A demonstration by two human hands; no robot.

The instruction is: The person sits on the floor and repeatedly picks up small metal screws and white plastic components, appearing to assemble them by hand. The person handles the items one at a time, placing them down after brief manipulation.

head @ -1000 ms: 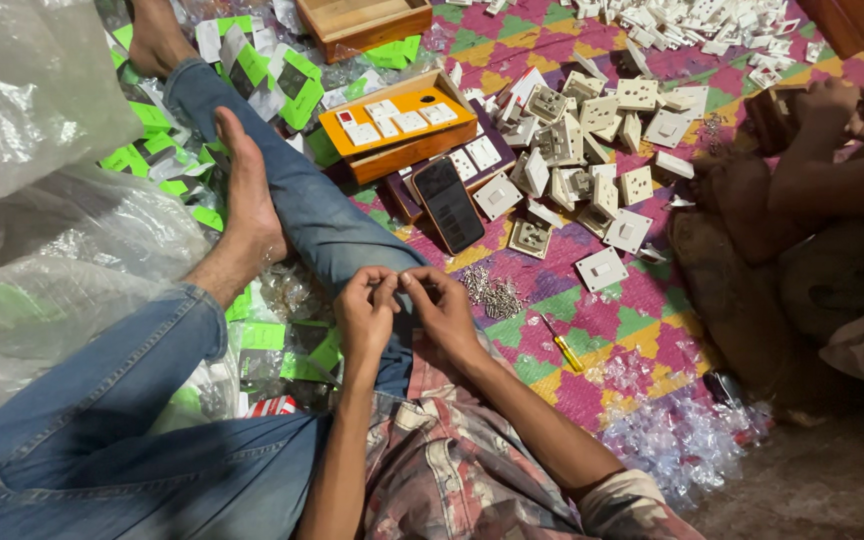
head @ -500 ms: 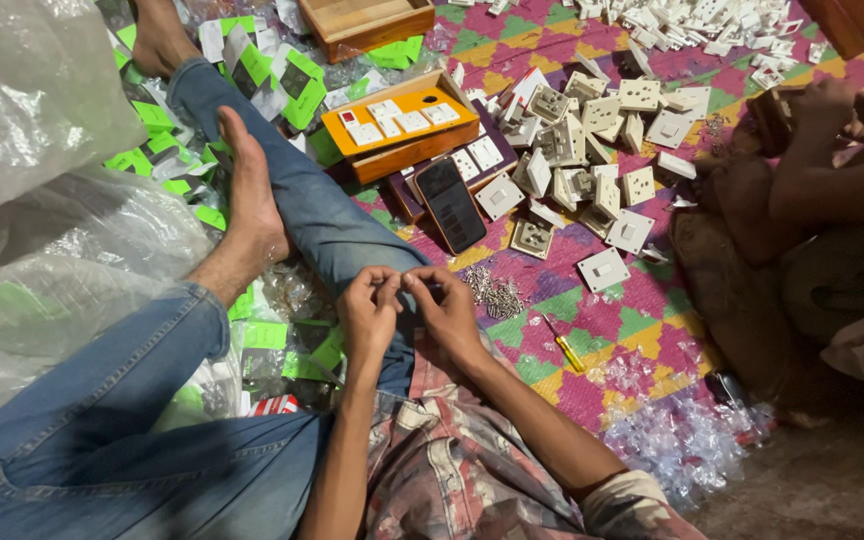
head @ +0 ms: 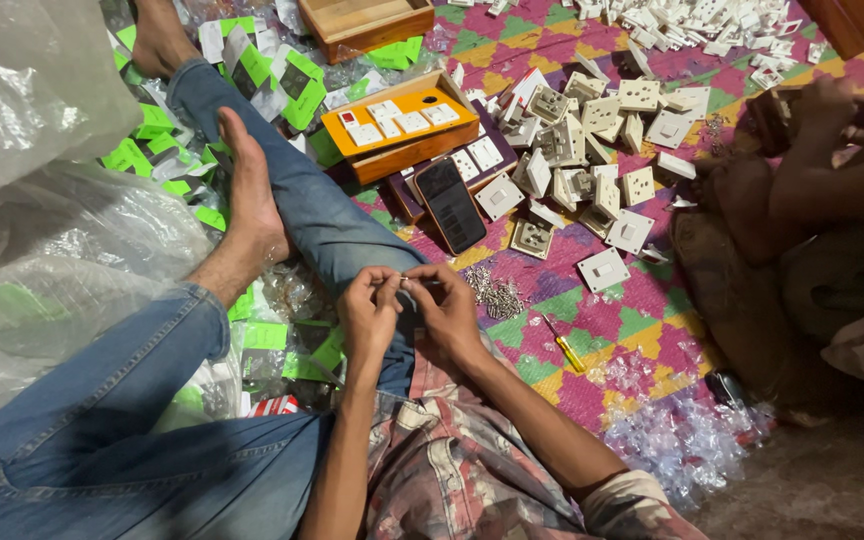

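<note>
My left hand (head: 368, 312) and my right hand (head: 446, 312) meet over my jeans-clad knee. Their fingertips pinch a small clear item (head: 404, 285) between them; it is too small to tell what it is. A little pile of metal screws (head: 497, 294) lies on the patterned mat just right of my right hand. Beyond it rests a yellow-handled screwdriver (head: 564, 349). A dark phone (head: 449, 204) lies flat ahead of my hands.
An orange wooden tray (head: 430, 148) holds white switches. Several white switch plates (head: 592, 160) are heaped beyond the phone. Another person (head: 822, 210) sits at the right. Big clear plastic bags (head: 42, 210) fill the left, green-white packets (head: 272, 75) lie by my feet, and small clear bags (head: 677, 435) lie at the lower right.
My hands stay together over my knee; only the fingers shift slightly around the small item.
</note>
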